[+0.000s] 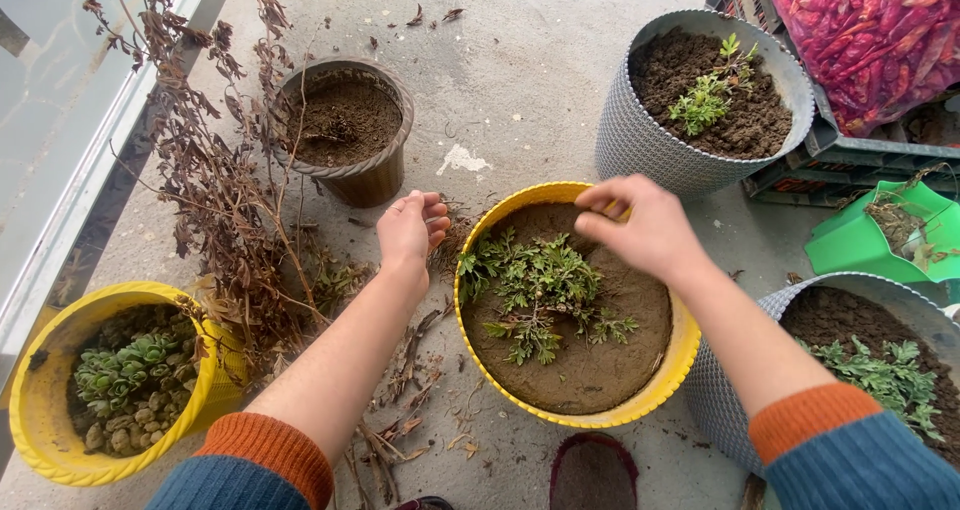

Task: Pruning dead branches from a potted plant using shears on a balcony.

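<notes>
A yellow pot (672, 370) full of brown soil sits in front of me with a low green leafy plant (535, 292) in it. My right hand (640, 225) hovers over the pot's far rim, its fingertips pinched together above the soil; whether it holds anything I cannot tell. My left hand (410, 228) is loosely curled with nothing visible in it, just left of the pot over a heap of dry stems and leaves (410, 360) on the concrete floor.
A brown pot (375, 175) of bare soil stands at the back. Dry brown branches (215, 180) lean at left above a yellow pot of succulents (35, 410). Two grey pots (640, 140) (715, 400) with green plants stand at right, beside a green dustpan (860, 240) and a bag of red chillies (880, 30).
</notes>
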